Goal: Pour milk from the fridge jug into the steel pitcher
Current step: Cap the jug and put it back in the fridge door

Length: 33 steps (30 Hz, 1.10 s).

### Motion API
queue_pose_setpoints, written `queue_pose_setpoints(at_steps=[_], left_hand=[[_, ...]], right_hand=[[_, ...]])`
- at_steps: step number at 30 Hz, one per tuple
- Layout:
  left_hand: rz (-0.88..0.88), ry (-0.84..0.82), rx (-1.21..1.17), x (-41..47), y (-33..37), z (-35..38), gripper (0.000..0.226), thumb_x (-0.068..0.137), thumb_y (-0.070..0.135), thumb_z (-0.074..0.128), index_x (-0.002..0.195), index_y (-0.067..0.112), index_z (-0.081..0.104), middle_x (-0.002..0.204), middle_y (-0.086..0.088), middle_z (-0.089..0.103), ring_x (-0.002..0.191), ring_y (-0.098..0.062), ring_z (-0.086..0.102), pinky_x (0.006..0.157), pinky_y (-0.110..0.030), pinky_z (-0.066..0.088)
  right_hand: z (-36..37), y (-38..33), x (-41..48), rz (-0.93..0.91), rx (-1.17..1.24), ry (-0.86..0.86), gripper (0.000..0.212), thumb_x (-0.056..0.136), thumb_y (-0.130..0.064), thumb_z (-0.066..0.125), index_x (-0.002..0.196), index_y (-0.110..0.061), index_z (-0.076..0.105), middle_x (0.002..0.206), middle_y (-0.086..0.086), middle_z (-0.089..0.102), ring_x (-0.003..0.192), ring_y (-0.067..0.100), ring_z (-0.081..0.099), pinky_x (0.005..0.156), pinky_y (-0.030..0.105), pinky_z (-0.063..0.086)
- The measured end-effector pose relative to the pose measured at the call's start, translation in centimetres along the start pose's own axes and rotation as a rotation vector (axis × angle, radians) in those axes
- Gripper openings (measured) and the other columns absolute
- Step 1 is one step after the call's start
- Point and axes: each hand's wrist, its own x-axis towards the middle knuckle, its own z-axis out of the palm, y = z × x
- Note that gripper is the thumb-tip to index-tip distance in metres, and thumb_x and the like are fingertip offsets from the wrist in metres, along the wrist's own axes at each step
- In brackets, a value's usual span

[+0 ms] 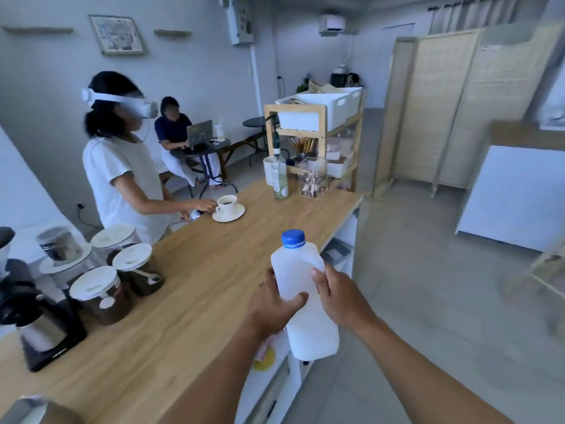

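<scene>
The left hand (270, 306) and right hand (339, 296) both grip the white plastic milk jug (295, 267), holding it upright above the edge of the light wooden counter (198, 286). Its blue cap (293, 238) is still on, likely to prevent spills.

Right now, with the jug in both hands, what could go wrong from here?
1. The blue cap is on and the left hand and right hand both grip the milk jug; freeing one to unscrew leaves a weaker hold.
2. The jug's base hangs past the counter edge, so a slip would probably drop it to the floor.
3. Another person's hand is at the cup on the same counter; a wide swing could knock it.
</scene>
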Motion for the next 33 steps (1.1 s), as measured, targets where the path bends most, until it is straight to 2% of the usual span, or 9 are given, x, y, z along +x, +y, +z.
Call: queue_pose_setpoints(at_steps=[2,6,9,13,16,21,28,31,33], left_hand=[[0.061,-0.083,0.030,1.3,2.9,4.3,0.077,0.059,0.061,0.064,0.127,0.031,0.044,0.114,0.014,0.063,0.099,-0.009,0.063,0.081,-0.029,0.051],[0.181,-0.266,0.029,2.7,8.2,13.1,0.086,0.059,0.064,0.067,0.133,0.030,0.042,0.119,0.013,0.063,0.104,-0.013,0.064,0.089,-0.034,0.054],[0.266,-0.406,-0.022,3.1,12.5,20.0,0.082,0.059,0.062,0.070,0.132,0.037,0.041,0.119,0.014,0.063,0.102,-0.005,0.063,0.081,-0.019,0.051],[0.342,-0.545,-0.013,2.8,18.1,29.6,0.076,0.059,0.061,0.072,0.124,0.031,0.045,0.111,0.017,0.065,0.097,-0.003,0.065,0.078,-0.025,0.054],[0.401,-0.652,0.013,1.7,22.2,36.1,0.074,0.054,0.065,0.069,0.116,0.035,0.043,0.098,0.025,0.060,0.086,0.004,0.061,0.066,-0.016,0.045],[0.508,-0.849,0.014,-1.7,28.6,46.4,0.078,0.053,0.068,0.069,0.118,0.037,0.041,0.105,0.021,0.060,0.093,-0.006,0.063,0.075,-0.023,0.049],[0.682,-1.079,-0.023,-8.6,37.6,59.6,0.086,0.058,0.063,0.073,0.131,0.028,0.045,0.119,0.014,0.065,0.104,-0.011,0.066,0.090,-0.038,0.057],[0.733,-1.140,-0.020,-11.6,40.0,63.4,0.083,0.057,0.064,0.072,0.128,0.027,0.047,0.114,0.017,0.064,0.103,-0.010,0.066,0.088,-0.036,0.056],[0.770,-1.182,-0.003,-13.6,41.5,65.4,0.075,0.056,0.065,0.071,0.120,0.036,0.046,0.105,0.025,0.062,0.097,0.001,0.063,0.080,-0.023,0.054]], right_hand=[[-4.3,3.1,-1.2,0.064,-0.044,0.094,0.037,0.094,-0.060,0.020,0.079,-0.033,0.041,0.065,-0.008,0.056,0.061,0.006,0.055,0.054,0.029,0.039],[-12.4,8.6,-4.6,0.152,-0.132,0.189,0.033,0.098,-0.051,0.025,0.080,-0.028,0.040,0.066,-0.008,0.055,0.062,0.016,0.053,0.057,0.032,0.041],[-18.6,12.7,-7.6,0.257,-0.157,0.257,0.047,0.095,-0.058,0.021,0.088,-0.020,0.047,0.078,0.001,0.064,0.071,0.021,0.061,0.064,0.040,0.051],[-26.0,17.8,-12.5,0.364,-0.185,0.390,0.051,0.092,-0.062,0.018,0.092,-0.022,0.049,0.080,0.000,0.066,0.072,0.018,0.062,0.067,0.041,0.052],[-30.6,21.3,-16.4,0.461,-0.209,0.491,0.044,0.092,-0.064,0.018,0.089,-0.030,0.046,0.075,-0.007,0.062,0.068,0.009,0.059,0.063,0.034,0.050],[-37.9,26.2,-23.4,0.615,-0.305,0.593,0.040,0.093,-0.063,0.017,0.093,-0.034,0.044,0.077,-0.010,0.058,0.069,0.011,0.056,0.060,0.029,0.041],[-48.0,30.0,-34.0,0.791,-0.408,0.705,0.041,0.098,-0.053,0.021,0.107,-0.025,0.049,0.087,-0.001,0.062,0.083,0.023,0.059,0.077,0.041,0.049],[-50.7,30.2,-37.6,0.853,-0.421,0.752,0.040,0.100,-0.049,0.023,0.111,-0.020,0.050,0.088,0.003,0.063,0.084,0.025,0.059,0.078,0.042,0.048],[-52.1,30.1,-40.0,0.903,-0.416,0.795,0.041,0.100,-0.048,0.024,0.112,-0.019,0.051,0.083,0.001,0.061,0.081,0.024,0.058,0.075,0.040,0.048]])
